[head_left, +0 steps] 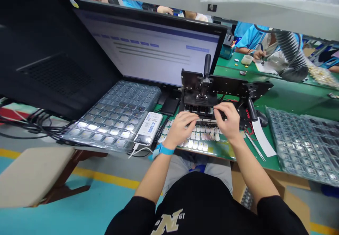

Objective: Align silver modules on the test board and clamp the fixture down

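Note:
My left hand [182, 127] rests at the front left of a black clamp fixture [200, 99], fingers stretched towards its slot row, thumb slightly apart. At the right end of that row, my right hand [227, 120] has thumb and forefinger close together; whatever is between them is too small to make out. Several small flat parts [201, 109] sit in the fixture's row, beneath a raised black plate. One black lever handle [207, 65] stands upright, another [252, 109] slants down at the right. Small silvery pieces [197, 136] lie in rows below my hands.
A monitor [153, 48] stands behind a clear tray of parts [113, 115]. A white power bank [148, 128] with a cable lies beside it. On the right are tweezers [255, 146], a white strip [263, 138], a mouse [262, 119] and more trays [304, 143]. Co-workers sit opposite.

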